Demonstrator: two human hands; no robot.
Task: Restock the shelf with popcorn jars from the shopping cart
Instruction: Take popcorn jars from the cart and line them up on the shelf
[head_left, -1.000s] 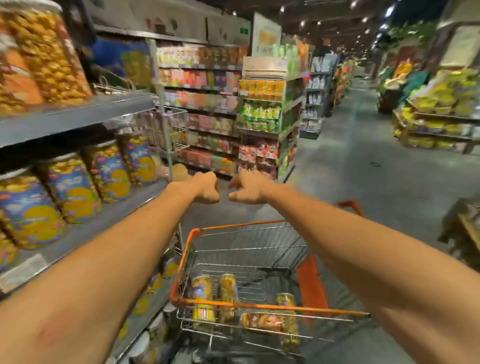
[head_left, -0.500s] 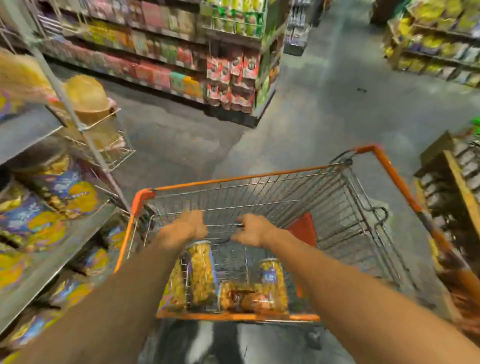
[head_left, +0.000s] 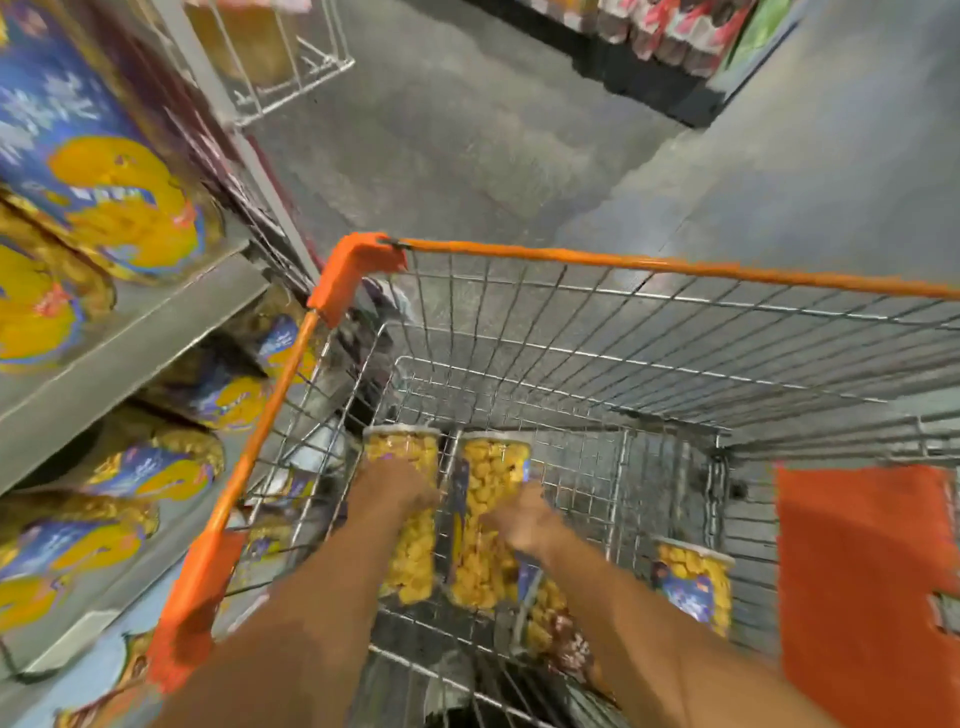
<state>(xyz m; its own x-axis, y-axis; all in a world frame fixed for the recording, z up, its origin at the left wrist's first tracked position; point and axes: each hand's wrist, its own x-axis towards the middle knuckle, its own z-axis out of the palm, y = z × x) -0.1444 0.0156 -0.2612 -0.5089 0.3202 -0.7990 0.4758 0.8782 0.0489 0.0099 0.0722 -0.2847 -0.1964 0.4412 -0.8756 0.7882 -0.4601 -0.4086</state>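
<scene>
Popcorn jars lie in the bottom of the shopping cart (head_left: 571, 260) below me: my left hand (head_left: 395, 488) rests on the left jar (head_left: 410, 551) and my right hand (head_left: 524, 519) on the middle jar (head_left: 485, 545) beside it, though blur keeps me from telling whether either hand's fingers have closed. A third jar (head_left: 693, 584) stands apart to the right, near the orange flap (head_left: 862, 582). Farther left, the shelf (head_left: 130, 332) holds more jars, with grey floor (head_left: 467, 145) beyond.

Shelf jar labels (head_left: 98, 171): blue and yellow print showing, too blurred to be reading any word.
Cart jar labels (head_left: 688, 595): lettering smearing, unreadable.
Far-aisle packets (head_left: 670, 31): no legible text.
Numbers, signs: none readable.
</scene>
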